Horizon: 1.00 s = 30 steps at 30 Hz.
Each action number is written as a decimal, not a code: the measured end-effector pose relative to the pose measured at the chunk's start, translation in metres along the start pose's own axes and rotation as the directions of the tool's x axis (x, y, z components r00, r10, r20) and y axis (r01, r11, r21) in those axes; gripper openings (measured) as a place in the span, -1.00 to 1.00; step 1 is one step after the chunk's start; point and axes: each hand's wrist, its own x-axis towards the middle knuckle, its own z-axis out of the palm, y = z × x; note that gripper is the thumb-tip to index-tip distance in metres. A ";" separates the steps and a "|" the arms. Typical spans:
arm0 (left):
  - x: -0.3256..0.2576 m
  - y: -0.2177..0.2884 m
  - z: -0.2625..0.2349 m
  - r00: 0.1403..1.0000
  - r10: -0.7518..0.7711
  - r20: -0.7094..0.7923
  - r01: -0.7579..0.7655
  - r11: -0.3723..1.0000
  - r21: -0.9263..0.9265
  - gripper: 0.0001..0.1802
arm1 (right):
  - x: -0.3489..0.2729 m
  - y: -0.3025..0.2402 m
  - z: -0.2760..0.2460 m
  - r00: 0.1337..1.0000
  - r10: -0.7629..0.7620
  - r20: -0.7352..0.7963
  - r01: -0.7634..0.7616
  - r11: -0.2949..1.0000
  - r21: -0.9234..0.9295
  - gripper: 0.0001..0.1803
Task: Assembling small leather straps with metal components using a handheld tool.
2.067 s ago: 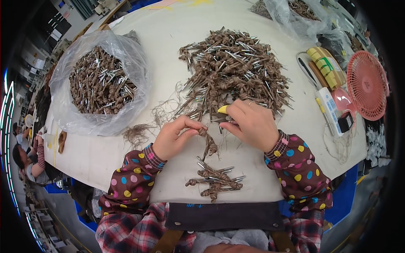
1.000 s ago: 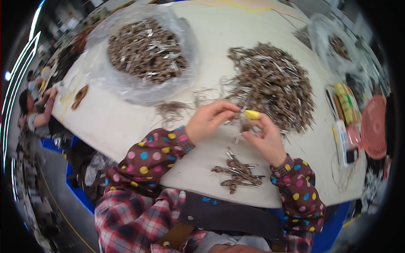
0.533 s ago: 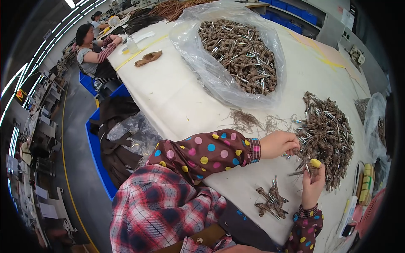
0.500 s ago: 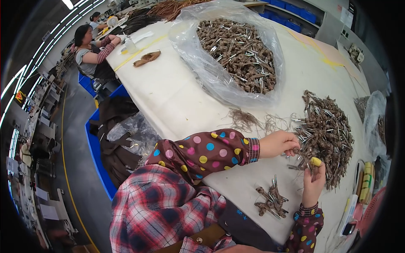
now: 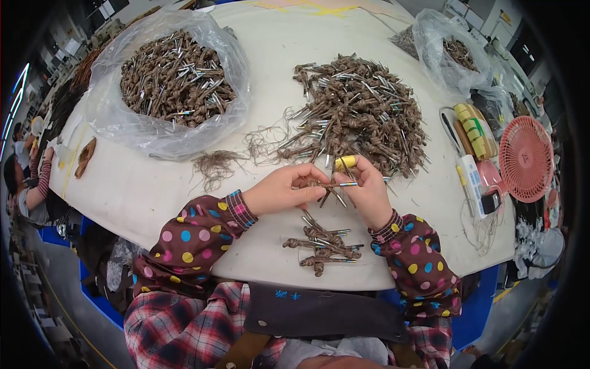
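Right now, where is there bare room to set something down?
Bare tabletop shows between the left plastic bag and the large knotted-cord pile, and between your right hand and the power strip. Crowded: the right edge, with pink fan and yellow bundle, and nearest you, where a small cord cluster lies.

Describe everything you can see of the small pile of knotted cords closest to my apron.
The small pile is a loose tangle of a few brown knotted cords with slim, shiny, metal-looking tips. The cords look like twisted fibre, with bulky knots showing at the left and bottom; several tips point right, and others point up and left. The pieces lie flat, crossing one another, on the whitish table, near its closest edge and between your forearms. Neither hand appears to grip it.
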 end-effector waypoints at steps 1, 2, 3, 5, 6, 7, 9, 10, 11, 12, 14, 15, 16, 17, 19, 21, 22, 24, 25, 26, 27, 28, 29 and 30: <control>0.001 -0.003 -0.002 1.000 -0.002 0.003 0.002 1.000 0.001 -0.69 | -0.001 0.001 -0.002 1.000 0.001 -0.003 -0.001 1.000 0.002 -0.75; 0.002 -0.004 -0.004 0.994 0.075 -0.078 -0.057 0.975 0.215 -0.72 | -0.002 0.003 -0.004 0.999 -0.037 -0.017 0.037 0.999 -0.007 -0.75; 0.003 -0.005 -0.007 0.976 0.167 -0.142 -0.092 0.900 0.426 -0.74 | 0.000 0.006 -0.007 0.997 -0.077 -0.028 0.076 0.997 -0.014 -0.75; 0.006 -0.008 -0.007 0.964 0.148 -0.222 -0.069 0.941 0.330 -0.76 | 0.003 0.006 -0.011 0.999 -0.028 -0.027 0.029 0.999 0.024 -0.76; 0.005 -0.006 -0.006 0.942 0.134 -0.307 -0.061 0.970 0.236 -0.77 | 0.005 0.003 -0.011 1.000 0.009 -0.017 -0.008 0.998 0.058 -0.76; 0.004 -0.005 -0.005 0.939 0.137 -0.315 -0.058 0.967 0.248 -0.77 | 0.004 0.002 -0.011 1.000 0.000 -0.007 0.001 0.998 0.066 -0.76; 0.004 -0.004 -0.002 0.929 0.158 -0.334 -0.054 0.952 0.301 -0.78 | -0.001 0.002 -0.010 0.999 -0.026 0.034 0.025 0.999 0.043 -0.75; 0.005 -0.001 -0.003 0.909 0.256 -0.329 -0.066 0.868 0.492 -0.79 | 0.000 0.004 -0.010 0.995 -0.084 0.060 0.083 0.996 0.018 -0.75; 0.005 0.002 -0.004 0.908 0.252 -0.334 -0.058 0.867 0.495 -0.79 | 0.004 0.006 -0.012 0.994 -0.084 0.065 0.083 0.996 0.025 -0.75; 0.004 0.004 -0.004 0.885 0.337 -0.321 -0.061 0.768 0.638 -0.79 | 0.005 0.008 -0.013 0.989 -0.126 0.079 0.128 0.992 -0.014 -0.75; 0.003 0.003 -0.006 0.860 0.412 -0.300 -0.045 0.648 0.761 -0.79 | 0.006 0.010 -0.010 0.981 -0.164 0.101 0.169 0.984 -0.047 -0.75; 0.003 0.001 -0.007 0.859 0.384 -0.340 -0.013 0.680 0.733 -0.79 | 0.004 0.010 -0.008 0.972 -0.192 0.137 0.198 0.979 -0.036 -0.75; 0.002 -0.001 -0.009 0.855 0.355 -0.380 0.017 0.711 0.703 -0.78 | 0.003 0.012 -0.005 0.960 -0.220 0.173 0.227 0.974 -0.024 -0.75; 0.001 -0.001 -0.013 0.850 0.353 -0.392 0.028 0.713 0.701 -0.78 | 0.003 0.014 -0.004 0.958 -0.217 0.187 0.225 0.974 -0.021 -0.75; 0.003 0.002 -0.020 0.917 -0.004 -0.399 -0.014 0.999 -0.043 -0.77 | 0.002 0.016 -0.006 0.981 -0.119 0.154 0.127 0.991 -0.044 -0.75; 0.001 -0.001 -0.023 0.916 0.006 -0.400 -0.060 0.991 -0.123 -0.76 | 0.008 0.027 -0.008 0.985 -0.126 0.120 0.130 0.991 -0.029 -0.75; 0.001 -0.003 -0.023 0.918 0.016 -0.395 -0.104 0.974 -0.201 -0.74 | 0.010 0.026 -0.009 0.990 -0.104 0.100 0.108 0.994 -0.033 -0.75; -0.002 0.000 -0.017 0.923 0.073 -0.378 -0.130 0.984 -0.125 -0.76 | 0.011 0.022 -0.013 0.996 -0.044 0.082 0.049 0.997 -0.058 -0.73; -0.002 0.001 -0.014 0.927 0.131 -0.351 -0.158 0.986 -0.047 -0.78 | 0.012 0.023 -0.016 0.996 -0.041 0.081 0.046 0.997 -0.058 -0.73; -0.003 0.001 -0.013 0.928 0.128 -0.349 -0.155 0.987 -0.049 -0.78 | 0.013 0.025 -0.018 0.995 -0.072 0.068 0.081 0.988 -0.134 -0.71; -0.002 0.000 -0.012 0.926 0.175 -0.335 -0.176 0.984 0.028 -0.78 | 0.013 0.025 -0.018 0.993 -0.102 0.053 0.111 0.971 -0.210 -0.67; -0.002 0.000 -0.012 0.923 0.220 -0.316 -0.197 0.975 0.104 -0.78 | 0.012 0.019 -0.019 0.994 -0.097 0.043 0.104 0.973 -0.209 -0.67; -0.002 0.000 -0.013 0.927 0.215 -0.307 -0.193 0.976 0.101 -0.78 | 0.009 0.009 -0.021 0.983 -0.177 0.045 0.178 0.876 -0.449 -0.60; -0.001 0.000 -0.014 0.921 0.220 -0.321 -0.191 0.974 0.119 -0.80 | 0.007 0.000 -0.021 0.966 -0.250 0.069 0.232 0.717 -0.658 -0.52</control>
